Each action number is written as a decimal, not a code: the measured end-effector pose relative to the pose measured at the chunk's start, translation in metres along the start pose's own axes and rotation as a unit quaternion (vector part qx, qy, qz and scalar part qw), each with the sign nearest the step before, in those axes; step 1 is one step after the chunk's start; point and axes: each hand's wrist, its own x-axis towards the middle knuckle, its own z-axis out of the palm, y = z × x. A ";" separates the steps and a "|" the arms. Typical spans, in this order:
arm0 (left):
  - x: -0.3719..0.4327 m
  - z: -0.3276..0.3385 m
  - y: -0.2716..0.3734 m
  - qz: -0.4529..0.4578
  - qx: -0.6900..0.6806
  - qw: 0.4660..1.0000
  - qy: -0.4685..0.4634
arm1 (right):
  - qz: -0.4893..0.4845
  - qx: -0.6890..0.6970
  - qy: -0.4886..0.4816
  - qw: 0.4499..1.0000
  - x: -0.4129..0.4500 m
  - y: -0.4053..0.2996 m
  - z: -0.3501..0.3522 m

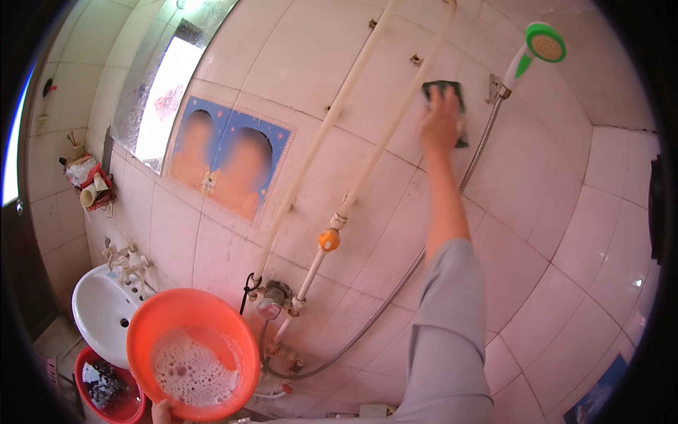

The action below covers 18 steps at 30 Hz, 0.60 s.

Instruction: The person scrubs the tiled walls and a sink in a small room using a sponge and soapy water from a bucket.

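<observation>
My right hand (438,127), slightly blurred, is on a dark green scouring pad (460,95) at the tiled wall (392,180). Its fingers spread over the pad, which lies between a pale pipe (389,135) and the shower head's bracket (493,87). Down at the lower left, my left hand (161,412) grips the rim of an orange plastic basin (143,339); only the thumb side shows. Foamy water (196,368) fills the basin's bottom, and the basin is tilted towards me.
A green and white shower head (545,42) hangs right of the pad, its metal hose (392,294) looping down to a mixer valve (273,302). An orange valve handle (328,240) sticks out. Left are a mirror (143,79), white washbasin (95,307), wire rack (100,196) and red tub (140,405).
</observation>
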 end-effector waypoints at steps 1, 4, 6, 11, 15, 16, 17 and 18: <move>-0.012 0.010 0.006 0.022 0.002 1.000 0.001 | -0.023 -0.056 -0.013 0.998 -0.009 -0.019 0.007; -0.010 -0.002 0.012 0.056 -0.024 0.998 -0.008 | -0.131 0.038 -0.070 0.988 -0.065 -0.038 0.014; -0.016 -0.007 0.014 0.062 -0.053 0.996 -0.024 | -0.244 0.058 -0.109 0.962 -0.064 -0.031 0.009; -0.032 -0.002 0.021 0.055 -0.002 0.998 0.009 | 0.005 0.078 -0.039 0.996 0.001 0.006 0.025; -0.004 -0.066 0.007 0.190 0.128 0.966 -0.117 | -0.096 0.054 -0.090 0.990 -0.050 -0.049 0.010; -0.014 -0.062 0.015 0.132 0.065 0.986 -0.072 | -0.139 0.049 -0.127 0.981 -0.075 -0.063 -0.001; -0.033 -0.047 0.023 0.074 -0.002 0.997 -0.028 | -0.137 0.058 -0.134 0.980 -0.095 -0.064 -0.011; -0.044 -0.036 0.025 0.108 -0.015 0.994 0.000 | -0.121 0.058 -0.158 0.978 -0.110 -0.058 -0.023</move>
